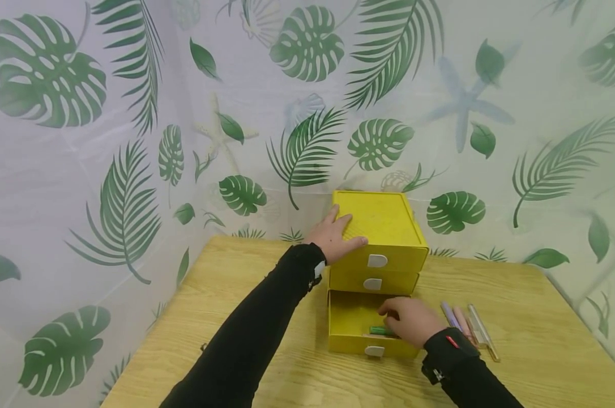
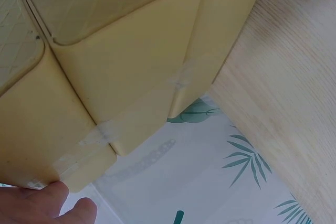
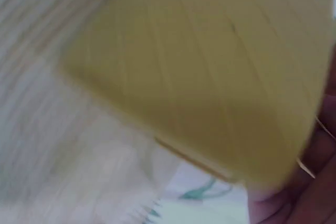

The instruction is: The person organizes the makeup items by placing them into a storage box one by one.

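Note:
A yellow drawer box point(image 1: 384, 215) with three stacked drawers stands on the table, its bottom drawer point(image 1: 349, 343) pulled out. Inside that drawer lies a green pen point(image 1: 380, 330), with a pinkish strip beside it. My left hand point(image 1: 333, 235) rests on the box's top left edge, fingers spread; the left wrist view catches its fingertips point(image 2: 55, 190) against the box. Over the right part of the open drawer hovers my right hand point(image 1: 414, 320), fingers loosely bent, with nothing visible in them. The blurred right wrist view shows a yellow drawer wall point(image 3: 210, 77) beside the fingers.
Several pens point(image 1: 470, 326) in purple, pink and clear casings lie on the wooden table point(image 1: 267, 351), right of the drawer. A leaf-patterned cloth point(image 1: 307, 147) hangs close behind the box and along the left side. White tabs point(image 1: 377, 260) mark the drawer fronts.

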Available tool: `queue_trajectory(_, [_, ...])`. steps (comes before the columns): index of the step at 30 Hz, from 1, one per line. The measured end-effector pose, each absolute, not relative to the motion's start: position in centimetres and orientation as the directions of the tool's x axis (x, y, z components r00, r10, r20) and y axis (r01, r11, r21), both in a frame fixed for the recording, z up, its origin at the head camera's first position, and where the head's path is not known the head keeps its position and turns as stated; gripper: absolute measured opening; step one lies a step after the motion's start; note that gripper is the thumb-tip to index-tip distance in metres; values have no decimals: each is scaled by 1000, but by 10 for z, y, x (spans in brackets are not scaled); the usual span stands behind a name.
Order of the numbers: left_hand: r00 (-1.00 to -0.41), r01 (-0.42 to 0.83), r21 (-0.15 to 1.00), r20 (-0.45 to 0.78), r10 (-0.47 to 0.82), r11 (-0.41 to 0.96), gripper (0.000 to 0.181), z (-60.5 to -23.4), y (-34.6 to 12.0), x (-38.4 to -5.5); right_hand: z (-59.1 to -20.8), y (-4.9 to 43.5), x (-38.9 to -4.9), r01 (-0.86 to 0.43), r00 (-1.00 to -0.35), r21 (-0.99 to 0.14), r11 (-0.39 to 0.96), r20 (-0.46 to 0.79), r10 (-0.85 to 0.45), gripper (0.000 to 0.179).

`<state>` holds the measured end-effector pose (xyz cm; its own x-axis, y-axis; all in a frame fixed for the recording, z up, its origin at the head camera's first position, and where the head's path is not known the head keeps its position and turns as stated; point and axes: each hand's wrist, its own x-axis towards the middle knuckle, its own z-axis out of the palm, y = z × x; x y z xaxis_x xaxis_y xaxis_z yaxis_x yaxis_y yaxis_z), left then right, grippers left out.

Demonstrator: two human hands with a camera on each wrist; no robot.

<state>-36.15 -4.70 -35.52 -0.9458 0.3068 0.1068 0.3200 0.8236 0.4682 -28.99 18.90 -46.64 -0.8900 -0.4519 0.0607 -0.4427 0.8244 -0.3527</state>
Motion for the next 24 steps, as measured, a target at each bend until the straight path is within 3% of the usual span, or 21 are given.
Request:
queue_trajectory(9, [-941, 331, 465, 103, 322, 821, 79, -355, -48, -362, -451, 236, -297, -352, -936, -321, 879, 132, -327, 20])
queue_trajectory(16, [-941, 332, 465, 105, 321, 820, 78, -355, -48, -363, -464, 269, -301, -212, -977, -337, 917, 44, -210, 42])
queue_trajectory(24, [-940, 338, 463, 113, 323, 820, 78, -356, -47, -363, -473, 289, -300, -127, -986, -304, 944, -60, -152, 45])
